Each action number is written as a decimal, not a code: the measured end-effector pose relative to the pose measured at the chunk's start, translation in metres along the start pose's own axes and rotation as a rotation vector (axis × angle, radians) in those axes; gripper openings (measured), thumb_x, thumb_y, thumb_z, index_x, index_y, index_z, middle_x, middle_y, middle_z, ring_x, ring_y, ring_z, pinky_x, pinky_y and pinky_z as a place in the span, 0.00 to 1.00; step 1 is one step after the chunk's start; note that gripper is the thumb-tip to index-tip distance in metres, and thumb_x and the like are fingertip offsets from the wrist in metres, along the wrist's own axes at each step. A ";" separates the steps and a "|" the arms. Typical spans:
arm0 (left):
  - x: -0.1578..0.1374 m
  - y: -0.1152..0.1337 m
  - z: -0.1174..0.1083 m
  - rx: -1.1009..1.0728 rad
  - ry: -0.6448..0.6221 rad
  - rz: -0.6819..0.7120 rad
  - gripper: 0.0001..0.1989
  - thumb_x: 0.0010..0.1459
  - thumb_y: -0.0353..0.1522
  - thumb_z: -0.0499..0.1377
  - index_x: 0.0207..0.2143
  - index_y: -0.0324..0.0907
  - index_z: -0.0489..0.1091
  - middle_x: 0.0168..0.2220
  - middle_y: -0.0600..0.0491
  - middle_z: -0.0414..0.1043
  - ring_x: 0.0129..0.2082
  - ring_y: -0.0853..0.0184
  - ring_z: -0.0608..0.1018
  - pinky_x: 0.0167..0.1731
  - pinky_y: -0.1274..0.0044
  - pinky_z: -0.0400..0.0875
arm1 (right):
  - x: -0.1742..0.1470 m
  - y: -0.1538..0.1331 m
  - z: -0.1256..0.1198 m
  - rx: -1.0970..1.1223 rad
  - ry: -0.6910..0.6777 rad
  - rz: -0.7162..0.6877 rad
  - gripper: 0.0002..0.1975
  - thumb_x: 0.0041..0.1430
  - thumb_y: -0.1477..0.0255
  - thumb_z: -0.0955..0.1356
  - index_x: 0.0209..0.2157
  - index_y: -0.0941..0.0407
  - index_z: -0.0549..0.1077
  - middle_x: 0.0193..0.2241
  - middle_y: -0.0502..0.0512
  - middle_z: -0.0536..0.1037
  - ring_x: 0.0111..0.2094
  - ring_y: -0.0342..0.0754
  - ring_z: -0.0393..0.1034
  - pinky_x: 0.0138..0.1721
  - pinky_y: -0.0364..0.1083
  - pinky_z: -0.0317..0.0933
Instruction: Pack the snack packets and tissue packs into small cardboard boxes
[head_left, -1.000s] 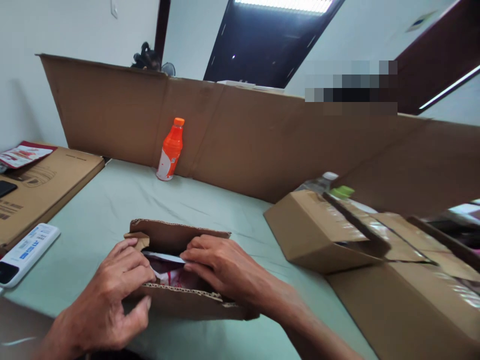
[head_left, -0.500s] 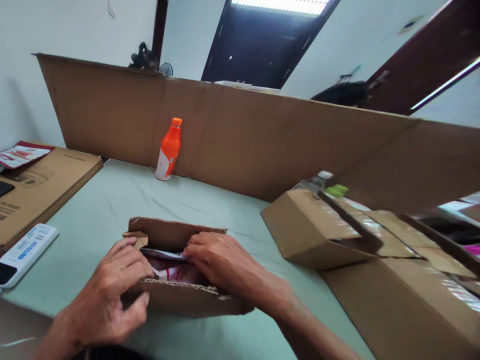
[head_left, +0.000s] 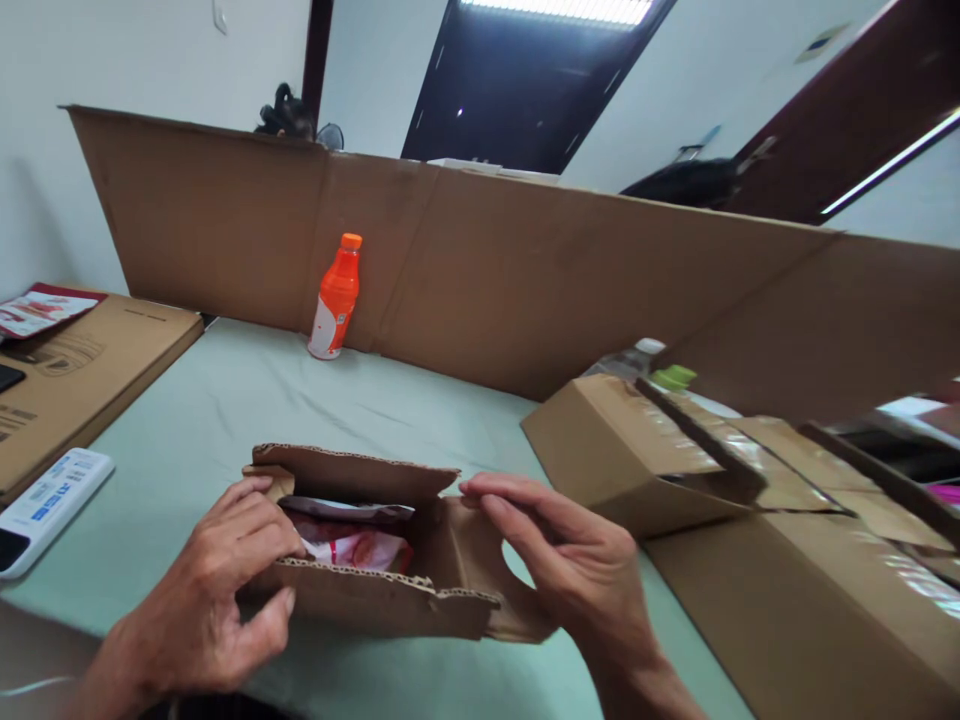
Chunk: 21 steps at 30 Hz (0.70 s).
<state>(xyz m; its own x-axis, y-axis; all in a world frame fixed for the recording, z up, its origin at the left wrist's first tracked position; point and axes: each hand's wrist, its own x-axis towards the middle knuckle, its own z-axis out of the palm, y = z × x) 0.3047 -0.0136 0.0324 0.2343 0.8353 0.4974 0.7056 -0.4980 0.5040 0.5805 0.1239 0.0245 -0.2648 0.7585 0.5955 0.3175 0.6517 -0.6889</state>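
A small open cardboard box (head_left: 390, 605) sits on the table in front of me, flaps raised. Inside it stand packets: a pink-and-white packet (head_left: 367, 550) in front and a dark-edged packet (head_left: 352, 510) behind. My left hand (head_left: 217, 570) grips the box's left end, fingers over the rim beside a small side flap (head_left: 274, 483) and thumb outside near the front wall. At the right end, my right hand (head_left: 570, 560) holds nothing; its fingers reach toward the box's back right corner, by the outward-leaning right flap (head_left: 487, 570). Whether those fingertips touch the cardboard is unclear.
An orange bottle (head_left: 336, 300) stands before a tall cardboard screen (head_left: 525, 270). Larger cardboard boxes (head_left: 810, 600) occupy the right side, with a clear bottle behind them. On the left are a white device (head_left: 60, 505) and a flat carton (head_left: 127, 350) carrying a red-and-white packet (head_left: 45, 310).
My right hand has come out of the box and moved right, to its right flap. That flap and the packets now show more. My left hand has stayed in place.
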 end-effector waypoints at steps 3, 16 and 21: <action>0.001 0.001 -0.001 0.006 0.001 0.003 0.12 0.55 0.23 0.54 0.41 0.44 0.66 0.35 0.56 0.74 0.40 0.64 0.77 0.62 0.60 0.60 | -0.001 0.006 -0.003 0.048 0.087 0.044 0.05 0.62 0.67 0.71 0.39 0.48 0.81 0.43 0.53 0.84 0.46 0.49 0.79 0.48 0.45 0.73; 0.006 0.001 -0.006 -0.001 -0.044 0.017 0.10 0.55 0.24 0.53 0.39 0.44 0.66 0.34 0.56 0.73 0.38 0.65 0.76 0.60 0.61 0.62 | -0.018 0.008 0.007 0.039 -0.192 -0.009 0.08 0.65 0.68 0.68 0.41 0.50 0.81 0.39 0.53 0.83 0.39 0.46 0.80 0.39 0.41 0.74; 0.009 0.005 -0.010 -0.042 -0.090 0.039 0.10 0.55 0.23 0.53 0.37 0.44 0.68 0.36 0.55 0.71 0.39 0.66 0.75 0.63 0.59 0.60 | -0.022 0.013 0.011 -0.115 -0.183 -0.135 0.09 0.66 0.71 0.68 0.43 0.51 0.80 0.41 0.56 0.82 0.43 0.48 0.80 0.42 0.43 0.74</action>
<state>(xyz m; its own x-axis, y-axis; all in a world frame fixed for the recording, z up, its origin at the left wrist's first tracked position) 0.3035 -0.0112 0.0465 0.3212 0.8318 0.4526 0.6669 -0.5380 0.5156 0.5802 0.1158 -0.0026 -0.4688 0.6598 0.5873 0.3671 0.7502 -0.5499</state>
